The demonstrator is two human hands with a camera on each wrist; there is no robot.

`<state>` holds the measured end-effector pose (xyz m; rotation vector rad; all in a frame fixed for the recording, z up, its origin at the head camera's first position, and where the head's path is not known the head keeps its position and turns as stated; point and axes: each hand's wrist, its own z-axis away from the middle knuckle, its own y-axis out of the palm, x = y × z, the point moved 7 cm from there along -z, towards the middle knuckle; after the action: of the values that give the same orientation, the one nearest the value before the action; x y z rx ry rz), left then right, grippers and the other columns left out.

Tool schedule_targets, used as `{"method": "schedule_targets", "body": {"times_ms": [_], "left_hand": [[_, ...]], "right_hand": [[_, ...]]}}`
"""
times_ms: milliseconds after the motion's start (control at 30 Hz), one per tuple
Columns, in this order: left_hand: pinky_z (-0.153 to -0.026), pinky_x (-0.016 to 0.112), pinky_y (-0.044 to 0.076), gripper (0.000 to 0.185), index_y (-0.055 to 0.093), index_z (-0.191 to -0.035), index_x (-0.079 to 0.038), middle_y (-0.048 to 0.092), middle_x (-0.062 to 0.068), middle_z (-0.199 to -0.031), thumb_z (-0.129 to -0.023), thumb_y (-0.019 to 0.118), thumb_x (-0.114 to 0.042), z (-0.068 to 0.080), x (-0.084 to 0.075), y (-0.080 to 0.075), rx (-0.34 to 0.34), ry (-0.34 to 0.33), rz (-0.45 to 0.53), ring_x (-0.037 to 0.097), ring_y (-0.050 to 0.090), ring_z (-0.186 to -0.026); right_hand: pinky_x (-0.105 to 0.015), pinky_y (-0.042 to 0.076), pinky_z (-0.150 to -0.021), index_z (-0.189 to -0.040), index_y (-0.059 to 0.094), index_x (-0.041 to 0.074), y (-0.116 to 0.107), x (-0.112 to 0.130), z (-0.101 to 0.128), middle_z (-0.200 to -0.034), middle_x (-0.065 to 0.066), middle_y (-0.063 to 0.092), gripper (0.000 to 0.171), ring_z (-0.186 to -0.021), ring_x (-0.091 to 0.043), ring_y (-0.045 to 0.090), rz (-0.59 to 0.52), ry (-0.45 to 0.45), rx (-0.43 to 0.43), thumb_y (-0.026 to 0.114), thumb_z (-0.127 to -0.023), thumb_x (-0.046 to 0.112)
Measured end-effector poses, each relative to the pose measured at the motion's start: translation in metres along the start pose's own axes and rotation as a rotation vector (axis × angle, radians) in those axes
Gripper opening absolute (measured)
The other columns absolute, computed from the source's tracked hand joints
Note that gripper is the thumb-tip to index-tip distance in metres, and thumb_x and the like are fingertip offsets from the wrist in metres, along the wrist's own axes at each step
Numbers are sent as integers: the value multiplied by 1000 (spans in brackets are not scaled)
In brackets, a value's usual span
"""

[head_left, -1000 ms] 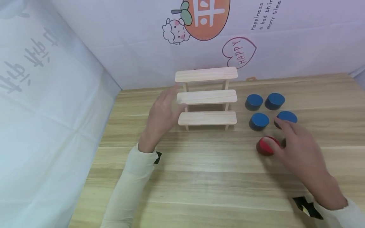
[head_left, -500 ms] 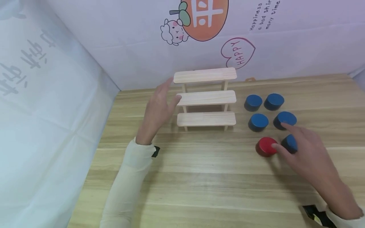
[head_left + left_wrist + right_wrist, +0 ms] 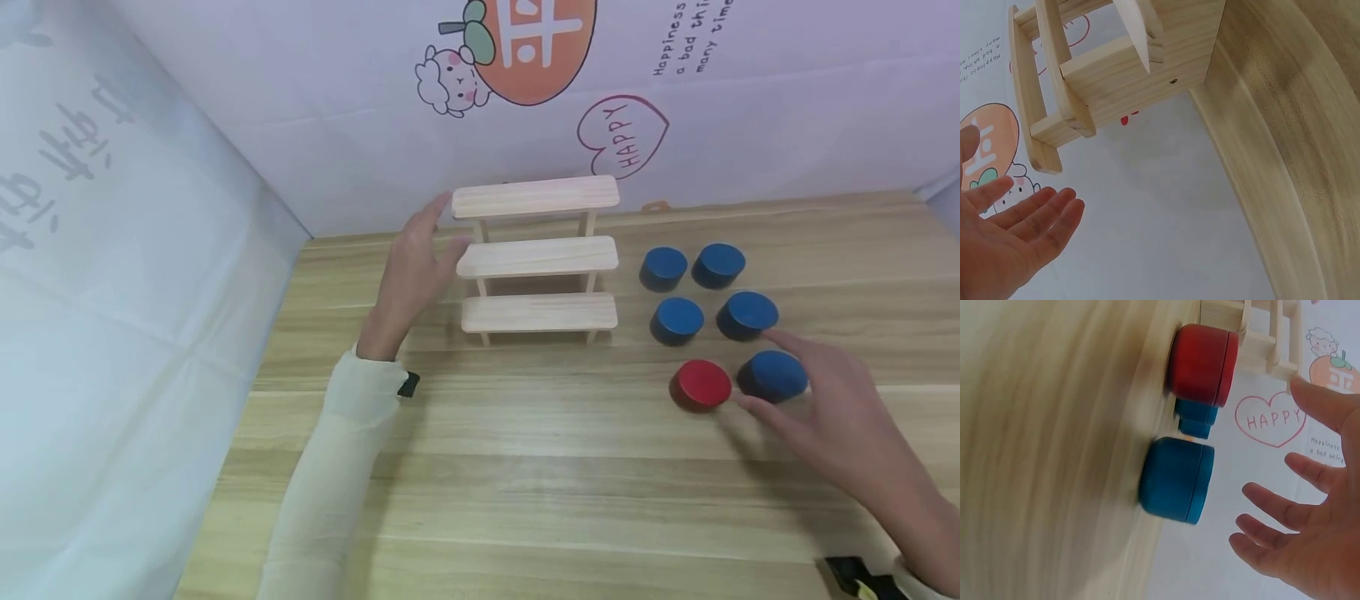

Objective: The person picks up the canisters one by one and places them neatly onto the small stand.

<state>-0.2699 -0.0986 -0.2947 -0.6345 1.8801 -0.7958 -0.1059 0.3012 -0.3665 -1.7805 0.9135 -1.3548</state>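
Note:
A three-tier wooden shelf [image 3: 536,257] stands against the back cloth. My left hand [image 3: 408,271] hovers at its left side with spread fingers and holds nothing; in the left wrist view a gap shows between the fingertips and the shelf. To the right of the shelf, a red round lidded jar [image 3: 701,386] sits beside a blue round lidded jar [image 3: 772,375]. My right hand [image 3: 851,417] is just right of these two, fingers extended and nothing in them. The right wrist view shows the hand apart from both the red jar [image 3: 1204,365] and the blue jar [image 3: 1176,480].
Several more blue jars stand in two rows behind the red one, including one at the back [image 3: 718,265] and one nearer the shelf [image 3: 677,321]. A printed white cloth [image 3: 337,150] hangs behind the wooden table [image 3: 525,500] and along its left side.
My right hand has drawn back to the right, uncovering the red jar and the blue jar beside it. My left hand has shifted slightly left, off the front of the shelf boards.

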Motion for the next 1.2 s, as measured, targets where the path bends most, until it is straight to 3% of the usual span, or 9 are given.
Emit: {"method": "schedule_targets", "body": {"times_ms": [167, 367, 533, 900, 1200], "left_hand": [[-100, 47, 44, 61, 37, -154, -9, 50, 19, -144, -103, 58, -32, -8, 7, 3, 16, -28, 51, 34, 56, -122], [-98, 47, 46, 60, 38, -154, -9, 55, 22, -137, -102, 60, -31, -18, 10, 5, 7, -25, 73, 36, 59, -116], [-98, 45, 47, 59, 38, -154, -12, 55, 21, -138, -102, 59, -30, -21, 13, 5, 18, -48, 86, 35, 60, -117], [-96, 43, 48, 58, 37, -155, -15, 53, 20, -141, -103, 54, -32, -27, 21, 11, 54, -77, 130, 33, 60, -117], [-97, 44, 48, 59, 34, -156, -16, 52, 20, -141, -103, 53, -36, -35, 28, 15, 86, -111, 142, 33, 60, -117]], "right_hand": [[-74, 21, -102, -141, 45, -9, -3, -9, 3, -132, -39, 49, 84, -118, -61, 41, -13, -19, 7, 89, -74, 14], [-73, 7, -107, -148, 36, -6, -3, -23, 11, -137, -41, 42, 97, -124, -63, 33, -25, 17, 44, 91, -72, 17], [-74, 5, -107, -151, 31, -5, -1, -33, 15, -138, -43, 39, 103, -125, -64, 30, -45, 41, 69, 92, -71, 17], [-80, 9, -100, -158, 20, 2, 1, -64, 21, -132, -46, 40, 111, -128, -68, 21, -84, 176, 153, 91, -75, 22], [-79, 16, -99, -155, 21, -4, 3, -79, 20, -130, -46, 42, 107, -121, -66, 31, -155, 140, 204, 90, -75, 13]]}}
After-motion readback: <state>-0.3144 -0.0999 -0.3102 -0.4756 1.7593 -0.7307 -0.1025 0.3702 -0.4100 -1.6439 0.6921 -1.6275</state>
